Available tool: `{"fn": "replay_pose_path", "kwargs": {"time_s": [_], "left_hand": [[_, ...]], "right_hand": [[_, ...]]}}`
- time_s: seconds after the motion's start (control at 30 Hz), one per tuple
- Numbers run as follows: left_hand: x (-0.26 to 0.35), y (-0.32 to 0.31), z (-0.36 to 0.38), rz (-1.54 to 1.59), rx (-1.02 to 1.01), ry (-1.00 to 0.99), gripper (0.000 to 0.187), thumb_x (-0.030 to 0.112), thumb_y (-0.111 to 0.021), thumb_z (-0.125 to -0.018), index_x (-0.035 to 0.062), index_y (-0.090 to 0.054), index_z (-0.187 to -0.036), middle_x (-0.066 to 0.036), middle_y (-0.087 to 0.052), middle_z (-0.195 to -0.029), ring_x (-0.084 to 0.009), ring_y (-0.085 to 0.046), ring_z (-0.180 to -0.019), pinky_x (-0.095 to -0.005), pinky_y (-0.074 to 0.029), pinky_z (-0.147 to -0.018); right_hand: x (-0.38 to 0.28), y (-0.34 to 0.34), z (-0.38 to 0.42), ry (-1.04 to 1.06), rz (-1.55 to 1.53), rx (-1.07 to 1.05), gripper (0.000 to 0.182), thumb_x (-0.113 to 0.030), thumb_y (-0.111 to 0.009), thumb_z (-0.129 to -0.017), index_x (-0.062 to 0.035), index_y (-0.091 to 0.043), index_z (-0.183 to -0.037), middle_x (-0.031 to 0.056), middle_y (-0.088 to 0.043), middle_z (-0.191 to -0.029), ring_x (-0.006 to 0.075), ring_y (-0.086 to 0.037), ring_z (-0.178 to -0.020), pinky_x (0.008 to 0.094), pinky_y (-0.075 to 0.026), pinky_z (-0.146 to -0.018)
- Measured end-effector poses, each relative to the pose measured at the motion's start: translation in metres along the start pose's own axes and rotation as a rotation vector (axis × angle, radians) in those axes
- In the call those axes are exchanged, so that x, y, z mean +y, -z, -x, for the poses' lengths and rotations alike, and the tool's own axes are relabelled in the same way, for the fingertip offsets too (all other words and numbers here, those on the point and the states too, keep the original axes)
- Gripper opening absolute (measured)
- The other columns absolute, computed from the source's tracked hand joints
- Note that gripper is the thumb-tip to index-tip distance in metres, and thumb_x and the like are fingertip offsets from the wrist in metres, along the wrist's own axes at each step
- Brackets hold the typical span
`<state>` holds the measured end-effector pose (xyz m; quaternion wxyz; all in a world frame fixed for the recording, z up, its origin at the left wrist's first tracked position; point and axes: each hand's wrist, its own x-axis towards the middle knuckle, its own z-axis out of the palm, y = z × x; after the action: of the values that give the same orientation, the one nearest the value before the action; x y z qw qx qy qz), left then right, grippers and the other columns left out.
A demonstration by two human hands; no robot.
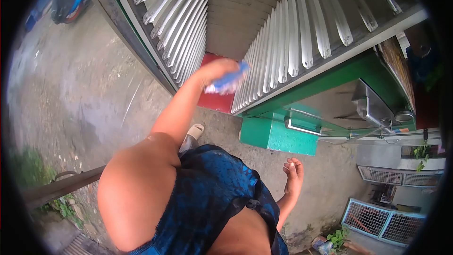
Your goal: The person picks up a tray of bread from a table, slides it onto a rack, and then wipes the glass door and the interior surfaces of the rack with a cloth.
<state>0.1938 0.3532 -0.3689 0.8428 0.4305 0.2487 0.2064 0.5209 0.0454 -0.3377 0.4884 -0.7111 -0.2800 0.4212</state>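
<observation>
My left hand (221,68) is closed around a blue and white cloth (227,81), smeared by motion. It is between two facing rows of white slats, with the cloth's right edge close to the right-hand row (269,52). The left-hand row (184,23) rises on the other side of that forearm. Below the cloth, a red panel (216,101) shows between the rows. Off to the right, my right hand (293,172) hangs near a green box (283,134), its fingers curled in toward the thumb with nothing showing in them.
A green metal cabinet (330,82) with a steel front joins the slatted frame on the right. Wet concrete ground (94,85) spreads out on the left, crossed by a brown bar (71,186). Blue-framed mesh panels (373,219) and plants (336,238) stand at the lower right.
</observation>
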Motion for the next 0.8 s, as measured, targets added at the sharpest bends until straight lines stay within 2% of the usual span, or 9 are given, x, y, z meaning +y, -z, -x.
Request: {"fn": "replay_pose_path", "kwargs": {"time_s": [0.07, 0.23, 0.3, 0.4, 0.5, 0.63, 0.7, 0.73, 0.8], "left_hand": [[0.035, 0.001, -0.014, 0.375, 0.383, -0.034, 0.031, 0.039, -0.049, -0.083, 0.0104, -0.052, -0.096, -0.007, -0.054, -0.073, -0.0197, -0.054, -0.062, -0.0391, -0.045, -0.048], [0.053, 0.093, -0.153, 0.34, 0.248, -0.333, 0.035, 0.035, -0.04, -0.086, 0.0077, -0.052, -0.068, -0.007, -0.05, -0.055, -0.0215, -0.047, -0.042, -0.0308, -0.037, -0.037], [0.031, 0.133, -0.235, 0.192, -0.068, -0.349, 0.039, 0.035, -0.039, -0.087, 0.008, -0.049, -0.061, -0.007, -0.048, -0.051, -0.0219, -0.045, -0.039, -0.0304, -0.036, -0.036], [0.071, -0.007, -0.171, -0.365, 0.593, -0.291, 0.044, 0.033, -0.034, -0.088, -0.0003, -0.057, -0.069, -0.016, -0.058, -0.062, -0.0276, -0.057, -0.052, -0.0395, -0.045, -0.048], [0.033, -0.023, -0.153, -0.867, 0.651, -0.502, 0.04, 0.033, -0.034, -0.091, 0.0006, -0.057, -0.086, -0.015, -0.06, -0.064, -0.0236, -0.059, -0.052, -0.0361, -0.047, -0.051], [0.015, -0.093, -0.042, -1.077, 0.228, -0.155, 0.04, 0.037, -0.04, -0.087, 0.0016, -0.056, -0.097, -0.017, -0.062, -0.077, -0.029, -0.061, -0.068, -0.0396, -0.048, -0.063], [0.004, -0.091, -0.017, -1.062, -0.192, -0.055, 0.039, 0.037, -0.047, -0.085, 0.0011, -0.059, -0.096, -0.017, -0.061, -0.084, -0.0252, -0.06, -0.075, -0.0351, -0.047, -0.067], [-0.001, -0.081, -0.015, -1.065, -0.182, -0.061, 0.039, 0.037, -0.047, -0.085, 0.0011, -0.059, -0.096, -0.017, -0.061, -0.084, -0.0252, -0.06, -0.075, -0.0351, -0.047, -0.067], [-0.021, -0.047, -0.027, -0.467, 0.013, -0.108, 0.037, 0.037, -0.048, -0.084, 0.0028, -0.061, -0.091, -0.013, -0.062, -0.084, -0.0226, -0.059, -0.075, -0.0309, -0.046, -0.07]], "right_hand": [[-0.001, -0.003, -0.005, 0.021, -0.006, -0.011, 0.028, -0.022, -0.056, -0.085, -0.0061, -0.051, -0.107, 0.0068, -0.057, -0.101, 0.0147, -0.054, -0.084, 0.0284, -0.044, -0.075], [0.011, -0.014, -0.011, -0.032, -0.05, -0.001, 0.027, -0.022, -0.055, -0.086, -0.006, -0.051, -0.107, 0.0077, -0.057, -0.1, 0.0147, -0.055, -0.083, 0.0283, -0.044, -0.074], [0.014, -0.022, -0.007, -0.072, -0.067, 0.013, 0.027, -0.022, -0.055, -0.086, -0.0059, -0.051, -0.107, 0.0079, -0.057, -0.101, 0.0145, -0.055, -0.084, 0.0285, -0.045, -0.075], [0.016, -0.028, -0.002, -0.075, -0.067, 0.013, 0.027, -0.022, -0.055, -0.086, -0.006, -0.051, -0.107, 0.0075, -0.057, -0.101, 0.0145, -0.055, -0.085, 0.0282, -0.045, -0.075], [0.02, -0.025, 0.003, -0.078, -0.042, 0.054, 0.027, -0.021, -0.056, -0.085, -0.0063, -0.051, -0.107, 0.0067, -0.057, -0.102, 0.0146, -0.054, -0.086, 0.0281, -0.045, -0.075], [0.021, -0.021, 0.001, -0.127, -0.094, 0.071, 0.025, -0.015, -0.057, -0.083, -0.0061, -0.051, -0.106, 0.0051, -0.056, -0.1, 0.014, -0.053, -0.085, 0.0283, -0.042, -0.076], [0.021, -0.018, -0.003, -0.131, -0.081, 0.056, 0.025, -0.015, -0.057, -0.084, -0.0058, -0.051, -0.106, 0.0062, -0.056, -0.101, 0.0145, -0.053, -0.086, 0.0285, -0.043, -0.076], [0.021, -0.016, -0.006, -0.123, -0.079, 0.048, 0.025, -0.015, -0.057, -0.084, -0.0058, -0.051, -0.106, 0.0062, -0.056, -0.101, 0.0145, -0.053, -0.086, 0.0285, -0.043, -0.076], [0.018, -0.013, -0.012, -0.07, -0.07, 0.076, 0.028, -0.021, -0.057, -0.084, -0.0059, -0.05, -0.107, 0.0082, -0.056, -0.103, 0.016, -0.054, -0.086, 0.0299, -0.045, -0.075]]}}
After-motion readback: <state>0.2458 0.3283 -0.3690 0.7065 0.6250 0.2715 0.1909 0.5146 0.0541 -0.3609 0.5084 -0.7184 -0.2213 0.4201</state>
